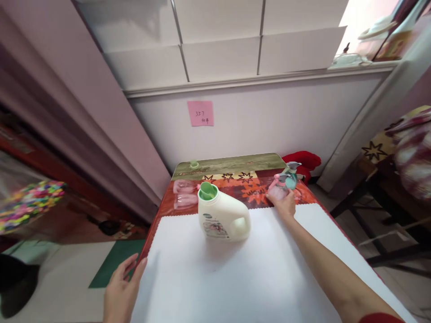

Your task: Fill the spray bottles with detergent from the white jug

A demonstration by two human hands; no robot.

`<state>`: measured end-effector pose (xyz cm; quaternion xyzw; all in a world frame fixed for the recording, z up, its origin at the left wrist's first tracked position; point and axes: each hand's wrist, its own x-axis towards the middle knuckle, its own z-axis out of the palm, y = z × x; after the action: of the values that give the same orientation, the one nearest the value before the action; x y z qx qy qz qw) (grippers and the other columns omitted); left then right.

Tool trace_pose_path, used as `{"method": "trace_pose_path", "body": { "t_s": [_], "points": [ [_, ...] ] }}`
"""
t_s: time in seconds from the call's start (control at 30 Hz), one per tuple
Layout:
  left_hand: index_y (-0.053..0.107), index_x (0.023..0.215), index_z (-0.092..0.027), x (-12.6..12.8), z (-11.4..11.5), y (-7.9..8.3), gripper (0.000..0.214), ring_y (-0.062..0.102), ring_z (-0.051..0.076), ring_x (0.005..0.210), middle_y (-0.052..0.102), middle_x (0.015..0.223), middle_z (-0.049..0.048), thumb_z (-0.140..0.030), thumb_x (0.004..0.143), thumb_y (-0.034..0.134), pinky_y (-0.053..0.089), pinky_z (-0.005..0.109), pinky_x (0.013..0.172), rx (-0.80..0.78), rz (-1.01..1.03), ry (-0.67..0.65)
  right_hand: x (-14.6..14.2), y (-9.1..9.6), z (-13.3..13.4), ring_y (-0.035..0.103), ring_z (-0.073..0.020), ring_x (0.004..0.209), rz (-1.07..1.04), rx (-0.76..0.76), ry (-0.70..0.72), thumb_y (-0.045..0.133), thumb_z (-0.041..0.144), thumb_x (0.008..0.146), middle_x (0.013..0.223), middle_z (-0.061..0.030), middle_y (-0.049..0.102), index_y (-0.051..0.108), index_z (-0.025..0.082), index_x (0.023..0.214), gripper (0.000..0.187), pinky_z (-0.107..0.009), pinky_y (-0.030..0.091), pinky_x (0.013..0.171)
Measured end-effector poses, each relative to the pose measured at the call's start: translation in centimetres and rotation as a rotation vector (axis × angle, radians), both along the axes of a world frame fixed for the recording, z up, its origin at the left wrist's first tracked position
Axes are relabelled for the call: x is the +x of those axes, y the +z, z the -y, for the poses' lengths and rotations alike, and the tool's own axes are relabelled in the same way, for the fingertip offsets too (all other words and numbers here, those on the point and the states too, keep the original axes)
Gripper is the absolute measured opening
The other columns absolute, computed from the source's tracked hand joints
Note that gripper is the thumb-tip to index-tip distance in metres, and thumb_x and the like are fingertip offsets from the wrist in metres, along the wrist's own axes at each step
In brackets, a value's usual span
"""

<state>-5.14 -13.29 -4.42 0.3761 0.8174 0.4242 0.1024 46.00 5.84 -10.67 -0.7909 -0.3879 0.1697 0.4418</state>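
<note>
At the right back of the table, my right hand [285, 205] has its fingers closed round the lower part of a small pink spray bottle [277, 192]. Just beyond it stands a teal spray bottle [291, 181] with a grey head. My left hand [121, 289] hovers by the table's left edge, fingers apart and nothing in it. Between the hands, a white jug [218, 220] with a handle stands on the white cloth [256, 269], its green-rimmed mouth uncapped. Two clear pink bottles [186, 201] lie on their sides behind the jug, to the left.
A small green cap [194, 164] rests near the table's back edge. The wall with a pink note [201, 113] rises behind the table. A curtain [134, 152] hangs at left, and a dark stool [373, 215] stands at right. Something red [305, 160] sits behind the right back corner.
</note>
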Motion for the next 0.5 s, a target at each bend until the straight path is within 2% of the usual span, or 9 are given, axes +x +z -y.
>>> {"method": "trace_pose_path", "body": {
  "t_s": [0.1, 0.17, 0.23, 0.3, 0.37, 0.43, 0.5],
  "points": [
    [0.069, 0.105, -0.020, 0.6, 2.1, 1.6, 0.059, 0.066, 0.036, 0.106, 0.071, 0.106, 0.0105, -0.061, 0.063, 0.072, 0.049, 0.052, 0.100, -0.009, 0.135, 0.057, -0.6, 0.7, 0.2, 0.059, -0.0432, 0.116, -0.021, -0.010, -0.023, 0.079, 0.059, 0.054, 0.129, -0.0264, 0.061, 0.047, 0.012, 0.130, 0.095, -0.052, 0.046, 0.095],
    [0.068, 0.111, -0.018, 1.4, 2.7, 3.6, 0.062, 0.063, 0.035, 0.114, 0.070, 0.115, 0.0120, -0.060, 0.066, 0.071, 0.045, 0.052, 0.106, 0.063, 0.146, 0.062, -0.9, 1.9, 1.0, 0.059, -0.0431, 0.116, -0.024, 0.016, -0.018, 0.079, 0.057, 0.053, 0.130, -0.0249, 0.061, 0.047, 0.014, 0.129, 0.093, -0.052, 0.046, 0.096],
    [0.066, 0.116, -0.019, 2.8, 2.9, 5.9, 0.061, 0.062, 0.033, 0.116, 0.069, 0.121, 0.0113, -0.058, 0.070, 0.072, 0.042, 0.052, 0.109, 0.168, 0.112, 0.016, -1.3, 3.9, 2.6, 0.059, -0.0408, 0.118, -0.018, 0.077, 0.012, 0.079, 0.056, 0.054, 0.135, -0.0229, 0.059, 0.045, 0.017, 0.133, 0.094, -0.049, 0.045, 0.098],
    [0.066, 0.117, -0.021, 4.9, 2.9, 8.5, 0.054, 0.063, 0.030, 0.114, 0.069, 0.120, 0.0096, -0.054, 0.074, 0.072, 0.043, 0.050, 0.109, 0.282, 0.091, -0.068, -1.8, 6.7, 5.0, 0.060, -0.0364, 0.119, -0.010, 0.170, 0.061, 0.080, 0.055, 0.058, 0.136, -0.0202, 0.058, 0.040, 0.020, 0.137, 0.095, -0.043, 0.046, 0.098],
    [0.066, 0.116, -0.022, 7.7, 2.6, 10.9, 0.046, 0.065, 0.027, 0.112, 0.070, 0.120, 0.0083, -0.048, 0.079, 0.073, 0.046, 0.046, 0.106, 0.373, 0.140, -0.205, -2.6, 9.7, 7.9, 0.062, -0.0354, 0.113, -0.035, 0.238, 0.087, 0.083, 0.056, 0.054, 0.129, -0.0160, 0.063, 0.044, 0.022, 0.132, 0.093, -0.043, 0.048, 0.093],
    [0.067, 0.114, -0.021, 11.0, 2.0, 13.0, 0.040, 0.067, 0.026, 0.106, 0.072, 0.113, 0.0084, -0.044, 0.082, 0.071, 0.049, 0.043, 0.102, 0.420, 0.233, -0.355, -3.7, 12.4, 11.0, 0.062, -0.0347, 0.113, -0.124, 0.333, 0.258, 0.084, 0.056, 0.055, 0.129, -0.0127, 0.062, 0.048, 0.024, 0.127, 0.087, -0.043, 0.049, 0.092],
    [0.070, 0.108, -0.019, 14.8, 1.1, 14.5, 0.033, 0.067, 0.025, 0.104, 0.073, 0.109, 0.0092, -0.043, 0.085, 0.070, 0.049, 0.039, 0.099, 0.379, 0.287, -0.569, -5.2, 14.3, 14.0, 0.061, -0.0333, 0.112, -0.305, 0.359, 0.460, 0.084, 0.056, 0.060, 0.126, -0.0104, 0.063, 0.052, 0.025, 0.125, 0.079, -0.044, 0.049, 0.093]
  ]
}}
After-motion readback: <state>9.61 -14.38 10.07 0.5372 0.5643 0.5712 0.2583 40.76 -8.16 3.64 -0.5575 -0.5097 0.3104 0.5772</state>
